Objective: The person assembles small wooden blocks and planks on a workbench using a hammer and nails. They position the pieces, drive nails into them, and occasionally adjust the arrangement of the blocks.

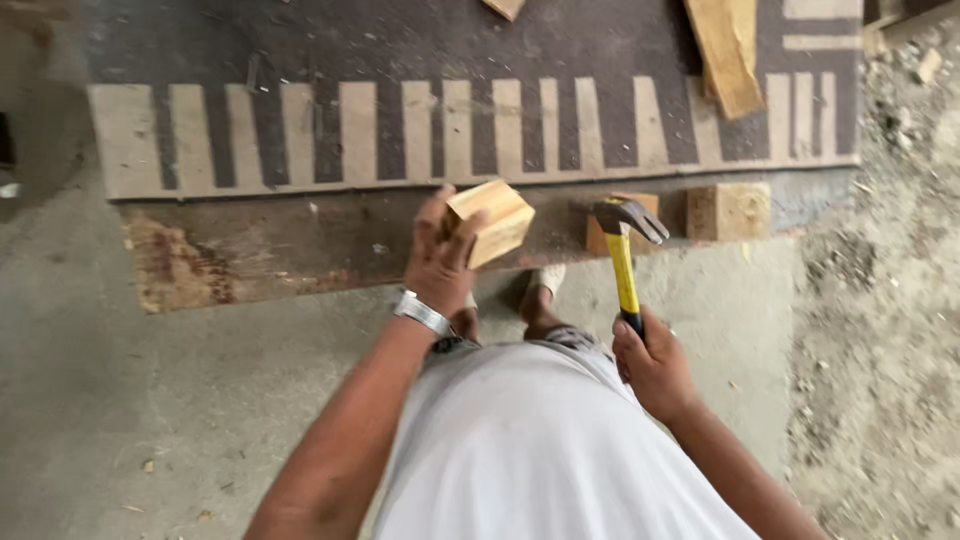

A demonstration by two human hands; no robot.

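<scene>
My left hand (pixel 440 255), with a silver watch on the wrist, grips a small pale wooden block (pixel 490 220) and holds it above the near edge of a large dark board (pixel 300 240). My right hand (pixel 652 365) is closed on the yellow-and-black handle of a claw hammer (pixel 625 250). The hammer's steel head points up and sits just right of the block, in front of an orange-brown wooden block (pixel 598 238). Another pale square block (pixel 728 211) lies on the board's edge further right.
The board carries a row of pale slats (pixel 480 130) across a dark panel. A loose plank (pixel 725 50) lies at the top right. Grey concrete floor (pixel 150 400) spreads to the left; rough rubble and dirt (pixel 880 300) lie at the right. My sandalled foot (pixel 540 290) stands below the board.
</scene>
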